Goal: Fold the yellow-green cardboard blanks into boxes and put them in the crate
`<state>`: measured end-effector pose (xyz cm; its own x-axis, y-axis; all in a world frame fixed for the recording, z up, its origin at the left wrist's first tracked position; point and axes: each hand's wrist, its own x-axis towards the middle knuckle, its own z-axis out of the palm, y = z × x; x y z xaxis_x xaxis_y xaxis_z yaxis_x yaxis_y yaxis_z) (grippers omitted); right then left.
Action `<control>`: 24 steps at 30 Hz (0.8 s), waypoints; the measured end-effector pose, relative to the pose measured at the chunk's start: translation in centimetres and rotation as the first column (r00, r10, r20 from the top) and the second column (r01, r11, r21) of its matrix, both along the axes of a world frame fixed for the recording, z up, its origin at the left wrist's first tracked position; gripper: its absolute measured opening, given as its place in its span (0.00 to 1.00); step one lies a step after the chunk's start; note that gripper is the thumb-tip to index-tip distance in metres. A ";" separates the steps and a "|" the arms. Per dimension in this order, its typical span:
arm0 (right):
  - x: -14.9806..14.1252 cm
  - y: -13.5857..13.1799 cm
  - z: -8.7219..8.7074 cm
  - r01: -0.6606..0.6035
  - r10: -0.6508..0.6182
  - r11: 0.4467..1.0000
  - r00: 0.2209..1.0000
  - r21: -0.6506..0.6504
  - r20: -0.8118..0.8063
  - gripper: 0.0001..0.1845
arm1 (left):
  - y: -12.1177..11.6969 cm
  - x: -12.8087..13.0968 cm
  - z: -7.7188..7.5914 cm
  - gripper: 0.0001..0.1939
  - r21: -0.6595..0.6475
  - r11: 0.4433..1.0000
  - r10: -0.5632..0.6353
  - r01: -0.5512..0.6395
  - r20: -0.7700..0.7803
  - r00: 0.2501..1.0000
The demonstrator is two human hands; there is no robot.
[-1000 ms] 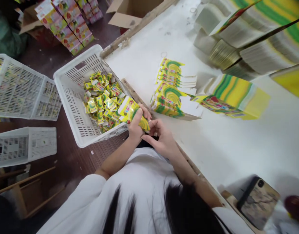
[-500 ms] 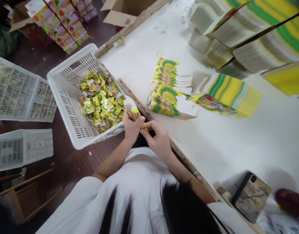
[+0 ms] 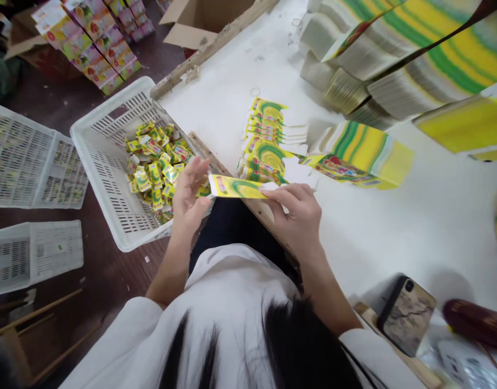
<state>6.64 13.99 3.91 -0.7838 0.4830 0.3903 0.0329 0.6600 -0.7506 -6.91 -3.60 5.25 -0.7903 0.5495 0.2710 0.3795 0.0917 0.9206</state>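
Observation:
A long yellow and green folding carton (image 3: 237, 187) lies sideways in front of me, pinched at its right end by my right hand (image 3: 297, 215). Beside the carton's left end is my left hand (image 3: 188, 197), its fingers apart; whether the thumb touches the carton I cannot tell. Past that hand, a white plastic basket (image 3: 111, 189) holds many small yellow and green packets (image 3: 151, 146), some hidden by the fingers. Just beyond the carton, a row of matching flat cartons (image 3: 264, 140) lies fanned out on the white table (image 3: 349, 237).
Large stacks of flat cartons (image 3: 427, 48) stand at the table's back right, with a smaller bundle (image 3: 357, 154) nearer. A phone (image 3: 408, 316) rests at the front right. More white baskets (image 3: 56, 248) and pink boxes (image 3: 92, 46) are on the floor at left.
My hands have moved apart, left hand leftward and right hand rightward. The carton, held by both hands before, now lies sideways in my right hand; my left fingers have opened.

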 end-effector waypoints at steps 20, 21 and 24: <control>-1.8 -2.4 -1.1 -0.164 0.182 0.660 0.982 -0.733 -0.055 0.24 | 2.8 3.8 -2.8 0.34 -0.249 0.951 -0.265 0.184 -0.347 0.900; -1.8 -2.4 -1.1 -0.165 0.171 0.632 0.983 -0.757 -0.071 0.27 | 2.8 3.7 -2.9 0.33 -0.229 0.958 -0.245 0.171 -0.350 0.904; -1.8 -2.4 -1.3 -0.151 0.121 0.621 0.988 -0.769 -0.097 0.31 | 2.9 3.7 -3.0 0.33 -0.209 0.966 -0.218 0.152 -0.343 0.914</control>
<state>4.83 11.61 2.65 -0.8604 0.5072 -0.0491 -0.0426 -0.1677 -0.9849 -3.23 -0.72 2.27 -0.5366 0.7407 0.4044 0.7074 0.1335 0.6941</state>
